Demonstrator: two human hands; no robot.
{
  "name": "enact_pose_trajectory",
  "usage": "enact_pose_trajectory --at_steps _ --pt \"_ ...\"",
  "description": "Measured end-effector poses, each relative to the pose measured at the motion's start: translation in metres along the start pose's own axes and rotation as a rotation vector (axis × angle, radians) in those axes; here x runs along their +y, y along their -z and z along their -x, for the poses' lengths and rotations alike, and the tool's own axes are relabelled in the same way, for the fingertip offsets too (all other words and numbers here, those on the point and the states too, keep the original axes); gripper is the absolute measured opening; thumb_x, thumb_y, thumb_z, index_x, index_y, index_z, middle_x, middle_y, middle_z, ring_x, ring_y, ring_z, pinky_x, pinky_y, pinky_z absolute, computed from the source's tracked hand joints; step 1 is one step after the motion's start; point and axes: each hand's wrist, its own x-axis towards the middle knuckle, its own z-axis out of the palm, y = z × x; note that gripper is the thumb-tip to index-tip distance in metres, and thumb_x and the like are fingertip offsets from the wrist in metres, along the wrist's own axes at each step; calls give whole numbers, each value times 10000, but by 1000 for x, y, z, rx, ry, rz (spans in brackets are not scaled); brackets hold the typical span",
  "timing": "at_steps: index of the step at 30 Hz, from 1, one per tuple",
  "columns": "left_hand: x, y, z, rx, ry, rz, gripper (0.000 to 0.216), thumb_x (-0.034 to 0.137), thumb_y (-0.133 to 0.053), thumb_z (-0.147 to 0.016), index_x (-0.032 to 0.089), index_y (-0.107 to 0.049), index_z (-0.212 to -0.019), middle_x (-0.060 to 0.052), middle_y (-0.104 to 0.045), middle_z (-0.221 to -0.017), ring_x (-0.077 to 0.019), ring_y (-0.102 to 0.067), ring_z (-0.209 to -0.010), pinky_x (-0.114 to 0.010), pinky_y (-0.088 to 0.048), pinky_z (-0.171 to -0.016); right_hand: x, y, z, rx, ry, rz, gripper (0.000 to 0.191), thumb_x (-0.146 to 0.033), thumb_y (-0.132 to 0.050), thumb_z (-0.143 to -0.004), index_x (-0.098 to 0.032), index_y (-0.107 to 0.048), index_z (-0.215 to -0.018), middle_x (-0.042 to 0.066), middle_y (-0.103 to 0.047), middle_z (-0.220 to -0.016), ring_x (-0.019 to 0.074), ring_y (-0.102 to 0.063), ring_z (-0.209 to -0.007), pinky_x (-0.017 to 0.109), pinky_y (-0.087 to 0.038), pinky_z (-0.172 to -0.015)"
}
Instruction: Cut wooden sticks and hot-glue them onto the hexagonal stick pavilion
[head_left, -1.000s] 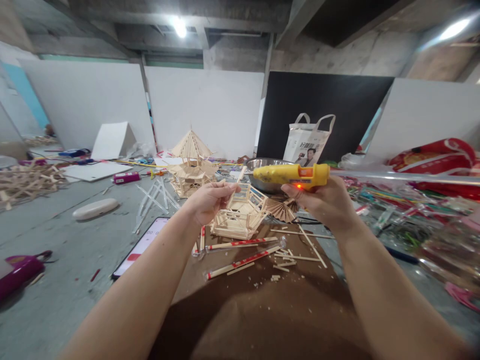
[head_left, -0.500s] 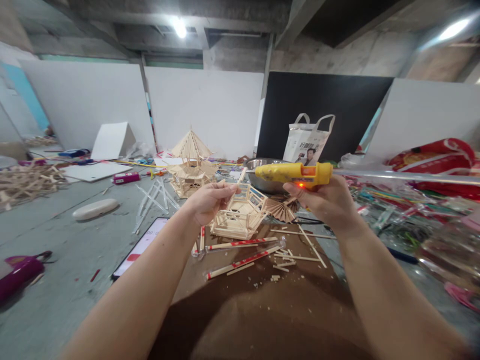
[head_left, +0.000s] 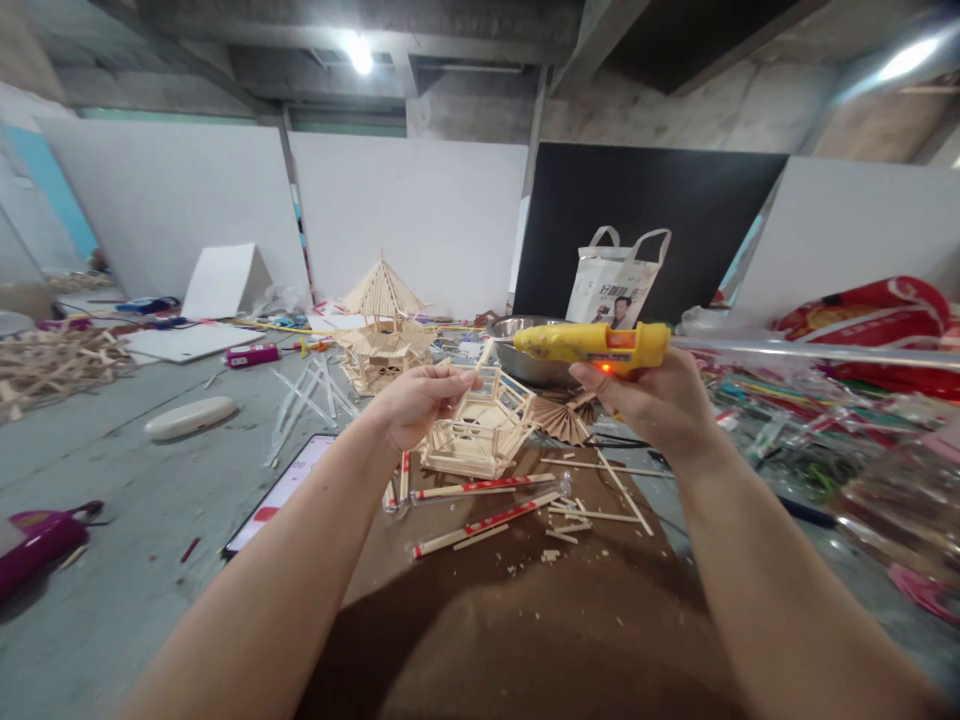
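My left hand [head_left: 429, 400] is closed in a pinch on a short wooden stick [head_left: 486, 357] that points up from the fingertips. My right hand [head_left: 651, 395] grips a yellow hot glue gun [head_left: 592, 346], its red light glowing and a long clear glue stick [head_left: 810, 352] running out of its back. The gun's nozzle points left, close to the stick's upper end. Below and behind the left hand stands an open wooden stick frame [head_left: 480, 440], partly hidden by that hand. Wrapped chopsticks [head_left: 487, 525] and cut stick pieces [head_left: 574, 530] lie on a brown board [head_left: 510, 630].
A stick pagoda model [head_left: 382, 330] stands at the back, left of a metal bowl [head_left: 529, 360]. A folded brown paper fan [head_left: 562, 420] lies beside the frame. On the left are a phone [head_left: 281, 490] and a white case [head_left: 190, 418]. Clutter covers the right side.
The glue gun and my right hand have shifted very slightly to the right, drawing the nozzle a little away from the stick. My left hand has hardly moved.
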Motion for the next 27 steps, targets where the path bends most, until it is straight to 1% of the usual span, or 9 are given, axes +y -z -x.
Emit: enact_pose_trajectory --at_steps 8,10,12,14,15,16,18,23,27 --pt "-1 2 0 -16 11 -21 155 259 -630 -596 111 -595 -621 11 -504 -512 -34 -375 -425 -194 -267 -441 3 1 -2 8 -6 1 198 -338 -598 -620 -187 -611 -749 31 -611 -694 189 -582 -687 289 -498 -541" --pt "2 5 0 -25 -6 -18 146 251 -623 -598 108 -595 -611 7 -508 -517 -38 -390 -431 -193 -277 -441 8 1 -2 24 -7 34 211 -351 -589 -626 -181 -615 -749 33 -606 -685 186 -577 -680 284 -491 -535" --pt "7 12 1 6 -47 5 129 235 -618 -592 109 -596 -610 7 -508 -517 -43 -405 -438 -191 -286 -440 14 -3 -1 29 -12 60 230 -356 -581 -633 -173 -617 -767 31 -602 -683 181 -571 -670 282 -484 -537" --pt "13 21 1 124 -111 49 128 233 -611 -586 115 -600 -635 20 -484 -487 -45 -402 -428 -188 -282 -424 20 -13 1 6 -14 66 246 -357 -575 -638 -165 -618 -785 21 -600 -671 170 -564 -649 282 -477 -546" --pt "15 27 0 220 -148 78 131 242 -607 -586 121 -596 -635 31 -462 -462 -43 -389 -411 -186 -273 -411 21 -19 2 -22 -15 65 252 -356 -571 -642 -161 -619 -793 16 -599 -663 163 -561 -638 281 -474 -555" --pt "16 32 -1 324 -169 110 130 250 -605 -581 130 -589 -628 43 -440 -443 -39 -370 -391 -185 -262 -398 23 -26 4 -59 -17 57 256 -355 -565 -647 -157 -620 -800 12 -601 -661 158 -558 -631 280 -471 -566" --pt "16 41 -4 464 -190 151 139 265 -607 -566 138 -575 -610 57 -411 -418 -32 -335 -362 -182 -240 -380 22 -41 9 -160 -23 36 266 -351 -550 -660 -151 -624 -820 13 -609 -685 153 -558 -641 277 -468 -592" --pt "3 55 -16 620 -196 56 223 318 -642 -500 144 -587 -627 61 -416 -425 -30 -313 -356 -183 -207 -370 15 -68 21 -374 -19 94 273 -351 -518 -682 -162 -638 -839 20 -626 -714 159 -561 -673 276 -456 -624" --pt "-8 58 -21 681 -206 -88 250 345 -653 -476 137 -595 -603 50 -438 -440 -37 -337 -382 -191 -217 -387 14 -77 25 -425 -43 234 295 -402 -481 -698 -171 -648 -772 16 -621 -652 155 -550 -613 271 -436 -565"
